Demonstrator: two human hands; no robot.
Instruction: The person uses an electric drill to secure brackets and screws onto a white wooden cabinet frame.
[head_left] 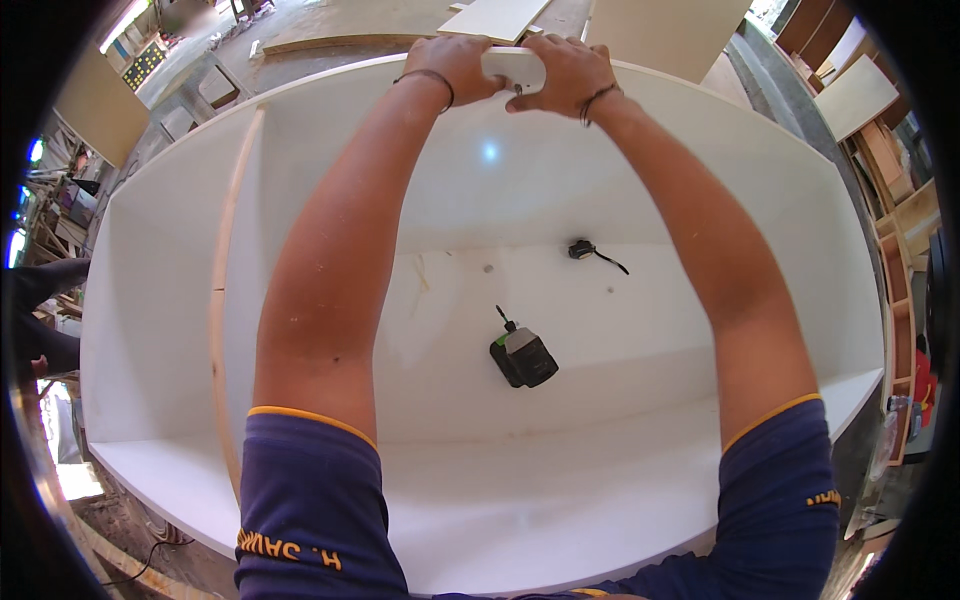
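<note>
Both my arms stretch out over a large white cabinet carcass lying with its open side up. At its far panel, my left hand is closed over the top edge, thumb on the inner side. My right hand grips the same edge just to the right, its thumb pointing toward the left one. Between the thumbs shows a white section with small dark marks; whether it is a separate piece I cannot tell. A black and green cordless drill with a bit rests inside the cabinet, below my hands.
A tape measure with a black strap lies inside the cabinet. A divider with a raw wood edge crosses its left part. Boards lie on the floor beyond. Wooden frames stand at right; a person's dark-clothed leg shows at left.
</note>
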